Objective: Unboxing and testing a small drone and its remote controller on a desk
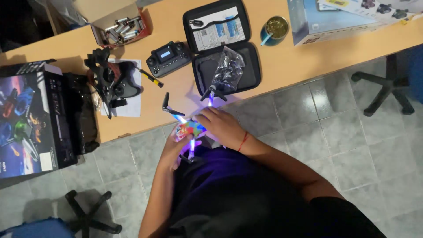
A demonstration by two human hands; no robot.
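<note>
I hold a small quadcopter drone (189,128) with a colourful body and glowing blue-violet arm lights, just off the near edge of the wooden desk (282,66). My left hand (174,150) cups it from below. My right hand (222,128), with a red string on its wrist, lies over the drone's right side, fingers curled on the body. Black propeller arms stick out at the upper left (166,104) and toward the case.
On the desk lie a black remote controller (168,58), an open black zip case (222,44) with a plastic bag of parts, a box of batteries (121,27), a second dark drone (110,81) on paper, a screwdriver (150,77), printed boxes (31,119), and a round tin (275,28). Chair bases stand on the tiled floor.
</note>
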